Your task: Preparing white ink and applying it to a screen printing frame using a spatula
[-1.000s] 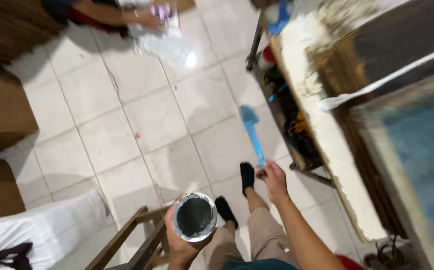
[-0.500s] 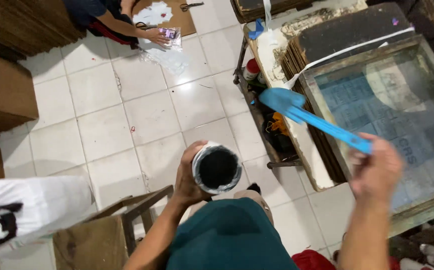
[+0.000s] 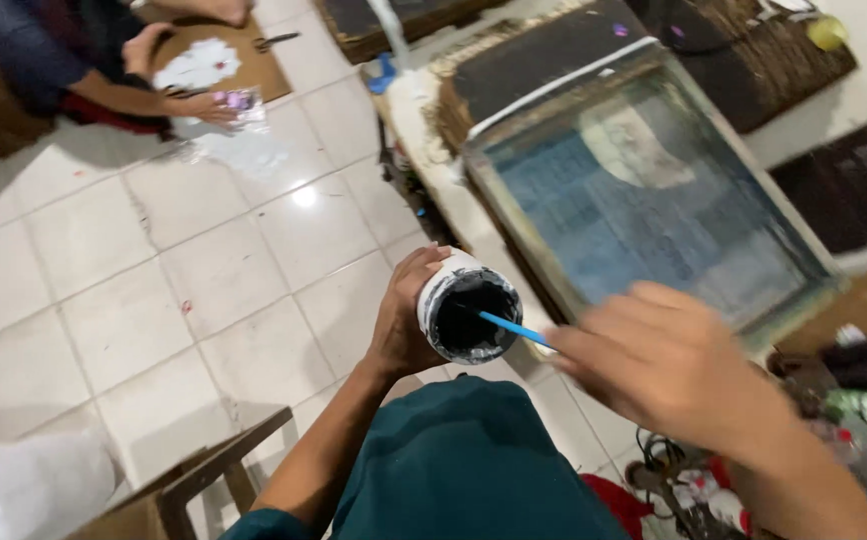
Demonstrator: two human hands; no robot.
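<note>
Blue spatula (image 3: 514, 328) (tip apparently inside can (image 3: 467, 312)) between right fingers (image 3: 579, 345)

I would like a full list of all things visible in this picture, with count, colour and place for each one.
jar: one, white outside, black inside, held at centre
spatula: one, blue, its end dipped in the jar
screen frame: one, blue-grey mesh, on the table at upper right
table: one, whitish edge, under the frame
floor: white tiles, left half
wooden stand: one, brown, lower left
cardboard sheet: one, brown, on the floor at top left
other person's hand: one, by the cardboard
left hand: one, fingers around the jar
right hand: one, blurred, holds the spatula
</note>
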